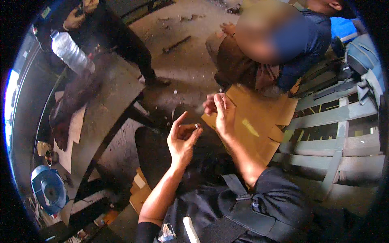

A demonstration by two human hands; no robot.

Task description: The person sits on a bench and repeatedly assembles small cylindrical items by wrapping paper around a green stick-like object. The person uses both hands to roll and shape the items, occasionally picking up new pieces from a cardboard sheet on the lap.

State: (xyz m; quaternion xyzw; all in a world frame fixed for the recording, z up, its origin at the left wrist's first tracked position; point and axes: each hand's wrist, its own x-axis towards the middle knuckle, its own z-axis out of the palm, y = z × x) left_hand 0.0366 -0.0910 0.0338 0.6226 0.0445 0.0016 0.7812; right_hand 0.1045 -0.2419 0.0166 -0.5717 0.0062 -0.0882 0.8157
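My left hand (180, 143) is held up in front of my body. Between its thumb and a fingertip it pinches a small, pale, shiny piece (197, 126), too small to name. The index finger points upward. A little farther off and to the right, my right hand (223, 113) is raised with its fingers curled in toward the thumb. Those fingers are slightly smeared, and whatever they hold cannot be made out. The two hands are apart, with the right one over the near edge of a flattened cardboard sheet (259, 135).
To the left, a clear plastic bottle (72, 52) and a round blue device (49, 189) stand on a long bench (111, 91). A seated person (312, 44) is at the far right, a standing person (125, 44) at the far left. Grey wooden slats (316, 121) lie right.
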